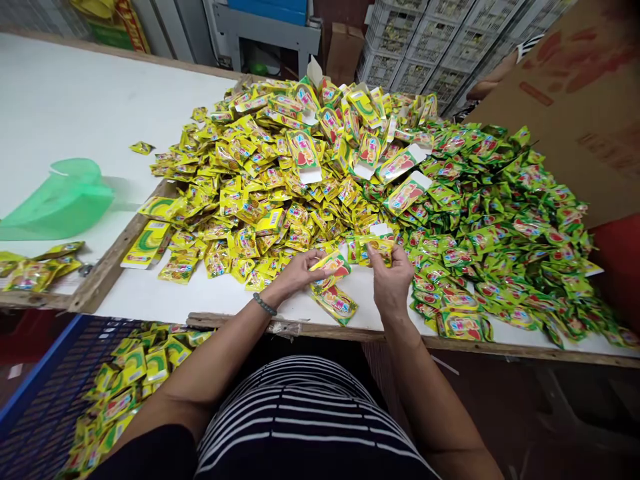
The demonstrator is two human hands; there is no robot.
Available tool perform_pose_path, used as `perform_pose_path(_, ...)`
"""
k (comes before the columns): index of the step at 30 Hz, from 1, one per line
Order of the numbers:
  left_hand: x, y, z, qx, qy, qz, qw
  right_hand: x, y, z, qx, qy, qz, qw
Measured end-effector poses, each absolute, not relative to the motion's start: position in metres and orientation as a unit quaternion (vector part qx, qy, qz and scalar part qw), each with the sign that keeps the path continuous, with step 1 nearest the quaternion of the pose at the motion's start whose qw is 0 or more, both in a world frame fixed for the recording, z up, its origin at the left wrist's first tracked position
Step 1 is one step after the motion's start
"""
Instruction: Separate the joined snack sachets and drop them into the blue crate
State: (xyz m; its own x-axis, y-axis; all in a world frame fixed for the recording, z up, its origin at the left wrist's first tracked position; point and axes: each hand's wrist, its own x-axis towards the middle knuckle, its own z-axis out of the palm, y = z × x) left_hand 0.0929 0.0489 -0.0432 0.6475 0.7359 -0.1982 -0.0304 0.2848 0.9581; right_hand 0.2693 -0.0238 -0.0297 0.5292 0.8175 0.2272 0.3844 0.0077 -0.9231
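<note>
Near the surface's (150, 300) front edge, the left hand (295, 273) is pinching a sachet (334, 265) lying just left of the small box (379, 245), which the right hand (390, 277) is gripping closed, its open flap pointing away toward the pile (350, 167).

My head cam feed is bright and even, lit from overhead. The white table (60, 100) is nearly blown out left of the sachet pile (350, 180); foil there glints. Soft shadows fall below the table edge. Strong wide-angle bending at the corners, slight blur right of the pile.
</note>
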Motion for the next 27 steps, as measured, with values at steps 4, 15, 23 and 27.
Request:
perform_pose_path(4, 0.088, 0.052, -0.047, 0.554, 0.351, 0.309, 0.688, 0.273, -0.026, -0.026, -0.700, -0.437, 0.190, 0.532)
perform_pose_path(15, 0.089, 0.050, -0.043, 0.570, 0.331, 0.326, 0.677, 0.276, -0.028, -0.020, -0.700, -0.435, 0.146, 0.547)
perform_pose_path(23, 0.088, 0.049, -0.041, 0.664, 0.309, 0.293, 0.615, 0.275, -0.022, -0.016, -0.691, -0.470, 0.201, 0.512)
perform_pose_path(27, 0.090, 0.048, -0.043, 0.614, 0.295, 0.297, 0.670, 0.272, -0.015, -0.023, -0.669, -0.445, 0.213, 0.556)
